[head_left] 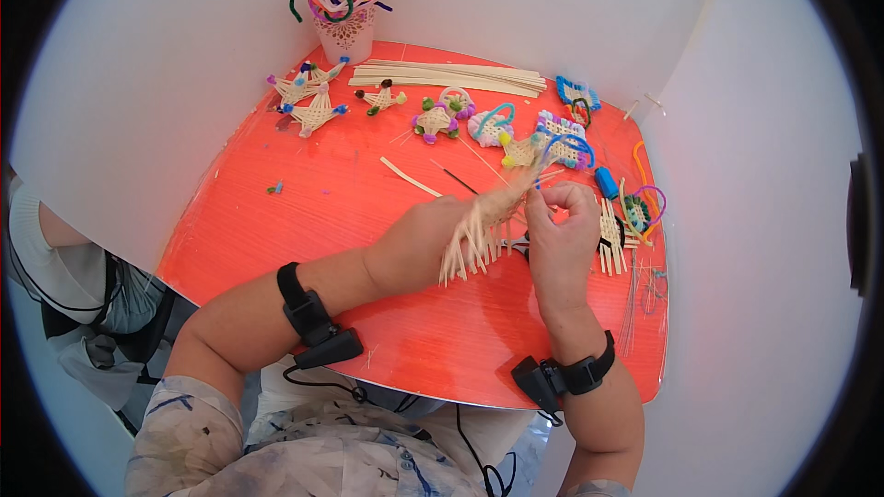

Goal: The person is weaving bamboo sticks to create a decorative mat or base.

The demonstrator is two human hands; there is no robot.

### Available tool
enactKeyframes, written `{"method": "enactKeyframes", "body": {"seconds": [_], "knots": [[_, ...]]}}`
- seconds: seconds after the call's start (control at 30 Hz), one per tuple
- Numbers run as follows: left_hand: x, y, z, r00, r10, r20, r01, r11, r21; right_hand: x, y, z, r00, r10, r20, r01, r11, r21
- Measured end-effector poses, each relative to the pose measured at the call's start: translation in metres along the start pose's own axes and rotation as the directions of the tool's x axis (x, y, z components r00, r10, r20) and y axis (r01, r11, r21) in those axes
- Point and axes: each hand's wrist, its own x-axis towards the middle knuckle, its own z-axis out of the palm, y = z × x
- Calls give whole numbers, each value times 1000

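Hands meet over the middle of a red surface, both closed on a half-woven piece of pale straw strips held just above it, toward the right edge. The left hand grips the piece from below and behind, its loose strip ends fanning downward, while the right hand pinches the upper part, fingers curled tight around the strips. A blue pipe cleaner arcs up from the top of the work near the right hand's fingertips. Each forearm carries a black strap with a small black unit at the wrist. Along the far edge of the surface lie finished woven ornaments: star shapes at the far left corner, small baskets with coloured handles toward the far right. A bundle of flat straw strips lies along the far edge, beside a white cup bristling with coloured pipe cleaners. More woven pieces sit by the right edge, just beside the right hand. A single loose strip lies near the centre.
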Motion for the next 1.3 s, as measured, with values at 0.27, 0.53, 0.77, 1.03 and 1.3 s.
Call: {"method": "enactKeyframes", "body": {"seconds": [0.27, 0.53, 0.77, 1.03, 1.3], "knots": [[-5, 4, -8, 967, -246, -70, 198, 893, -404, 0, -2, -2, 1000, -21, 4, 21, 999, -49], [-3, 3, -9, 994, -97, -54, 91, 991, -99, 1, 1, -3, 998, -54, 27, 56, 993, -100], [-5, 5, -9, 987, -94, -129, 76, 988, -133, 4, -1, -4, 998, 55, 42, -59, 993, 102], [-4, 3, -14, 992, -110, -69, 90, 966, -244, 9, 2, -11, 995, 52, 80, -57, 997, 55], [-4, 2, -13, 986, -168, 7, 161, 928, -337, 10, 2, -8, 981, 150, 123, -168, 974, 150]]}}
